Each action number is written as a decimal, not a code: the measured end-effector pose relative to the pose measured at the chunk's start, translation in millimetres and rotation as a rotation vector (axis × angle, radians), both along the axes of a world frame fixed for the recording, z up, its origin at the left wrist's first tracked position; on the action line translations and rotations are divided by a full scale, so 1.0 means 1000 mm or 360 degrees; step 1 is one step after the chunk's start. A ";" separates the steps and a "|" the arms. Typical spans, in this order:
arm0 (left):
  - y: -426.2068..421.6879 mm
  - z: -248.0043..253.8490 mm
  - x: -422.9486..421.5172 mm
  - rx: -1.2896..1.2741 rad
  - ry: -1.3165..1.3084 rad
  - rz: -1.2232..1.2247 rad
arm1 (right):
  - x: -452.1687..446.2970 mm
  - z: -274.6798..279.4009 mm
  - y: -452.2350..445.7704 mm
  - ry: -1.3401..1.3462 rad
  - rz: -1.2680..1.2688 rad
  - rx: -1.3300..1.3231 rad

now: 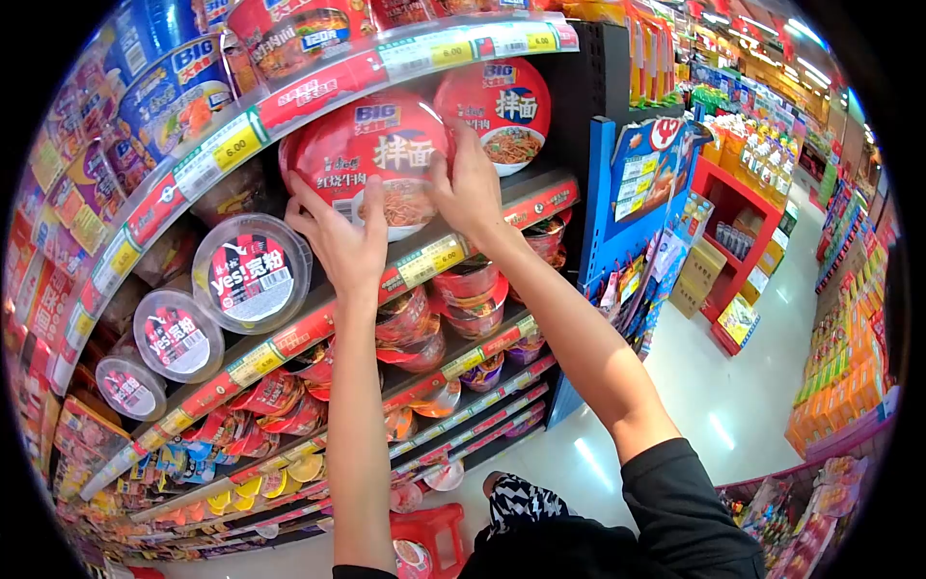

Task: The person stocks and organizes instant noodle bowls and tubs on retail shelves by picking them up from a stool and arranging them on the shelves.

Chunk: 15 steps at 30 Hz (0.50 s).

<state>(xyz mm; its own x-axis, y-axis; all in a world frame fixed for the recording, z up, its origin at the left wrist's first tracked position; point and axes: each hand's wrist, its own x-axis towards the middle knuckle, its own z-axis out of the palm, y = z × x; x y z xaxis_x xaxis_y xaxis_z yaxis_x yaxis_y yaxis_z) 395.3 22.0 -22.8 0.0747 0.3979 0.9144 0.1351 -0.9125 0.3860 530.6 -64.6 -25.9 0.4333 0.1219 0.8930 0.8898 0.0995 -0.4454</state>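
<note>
A red instant noodle bowl (323,145) is tipped on the shelf so its printed lid faces me. My left hand (340,232) grips its lower left side, thumb and fingers spread around the rim. On its right edge my right hand (470,191) is closed, with the fingers partly hidden behind it. A second red noodle bowl (503,108) of the same kind stands just to the right, lid also facing out. Left of my left hand sits a clear-lidded round tub of wide noodles (253,272), with two smaller-looking tubs beyond it.
A price-label strip (429,262) runs along the shelf edge below the bowl, another above it. More noodle bowls (471,309) fill the lower shelves. A red stool (434,536) stands at my feet. A blue end panel (600,207) and an aisle (733,405) lie rightward.
</note>
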 end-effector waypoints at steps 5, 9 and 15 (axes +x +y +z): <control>-0.014 0.004 -0.005 -0.0062 0.0272 0.0150 | -0.004 -0.001 0.000 -0.0064 0.0001 0.0079; -0.020 0.005 -0.002 -0.0091 0.0408 0.0315 | 0.000 0.000 0.001 -0.0091 -0.0038 0.0109; -0.016 0.001 -0.002 -0.0145 0.0442 0.0352 | -0.004 -0.001 0.002 0.0032 0.0029 0.0055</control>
